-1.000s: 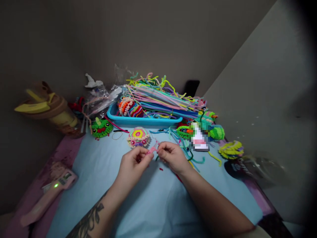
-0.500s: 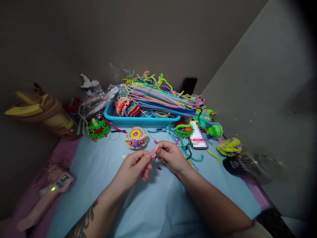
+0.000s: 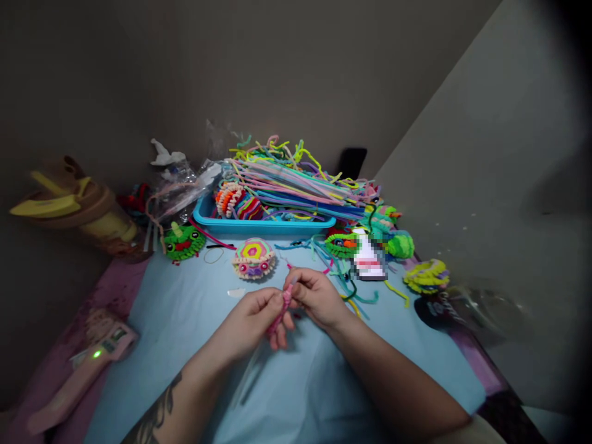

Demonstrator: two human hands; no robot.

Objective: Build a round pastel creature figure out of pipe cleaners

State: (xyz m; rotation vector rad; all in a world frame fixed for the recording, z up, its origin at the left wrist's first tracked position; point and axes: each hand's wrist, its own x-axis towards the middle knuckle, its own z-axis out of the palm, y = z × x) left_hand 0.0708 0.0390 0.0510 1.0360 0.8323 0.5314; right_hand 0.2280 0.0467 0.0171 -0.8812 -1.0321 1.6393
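Note:
My left hand point(image 3: 259, 317) pinches a small pink fuzzy piece point(image 3: 286, 300), which looks like coiled pipe cleaner, between thumb and fingers. The fingertips of my right hand point(image 3: 319, 297) close on its upper end, where a pale tip shows. Both hands are over the light blue cloth, fingertips almost touching. Just beyond them sits a round pipe-cleaner figure point(image 3: 253, 259) with a pink, yellow and cream pattern and button-like eyes. Part of the pink piece is hidden by my left fingers.
Behind stands a blue tray point(image 3: 263, 226) heaped with pipe cleaners point(image 3: 291, 182). A green frog-like figure point(image 3: 185, 242) lies left, a yellow bundle point(image 3: 426, 276) right. A pink glue-gun-like tool point(image 3: 83, 376) with a lit green light rests at left, near a brown cup point(image 3: 92, 213).
My left hand has turned slightly, and more of the pink piece shows along its fingers. The right fingertips have shifted a little down around its upper end.

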